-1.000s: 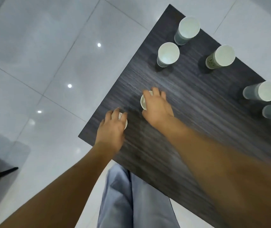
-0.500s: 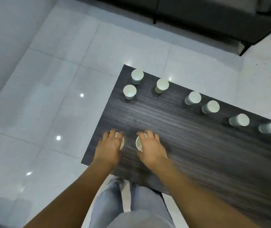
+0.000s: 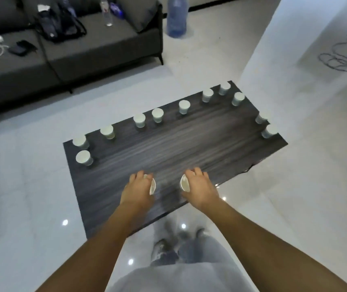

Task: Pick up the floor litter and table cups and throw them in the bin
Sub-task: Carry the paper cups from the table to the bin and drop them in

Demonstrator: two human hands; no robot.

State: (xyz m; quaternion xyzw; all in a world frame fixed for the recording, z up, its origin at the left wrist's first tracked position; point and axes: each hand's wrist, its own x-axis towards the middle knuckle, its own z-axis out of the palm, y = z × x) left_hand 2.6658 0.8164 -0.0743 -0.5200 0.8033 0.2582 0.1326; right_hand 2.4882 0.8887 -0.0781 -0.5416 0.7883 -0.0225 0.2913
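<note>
A living room (sofa (image 3: 67, 45), low table (image 3: 189, 144), tiled floor (image 3: 20, 197))

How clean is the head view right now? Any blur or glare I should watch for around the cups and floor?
Head view: the dark table is smeared along its grain and the cups in the far row are soft-edged; both hands, left and right, read clearly on their cups; small ceiling-light glints dot the glossy floor; wide-angle bending skews the sofa.
</note>
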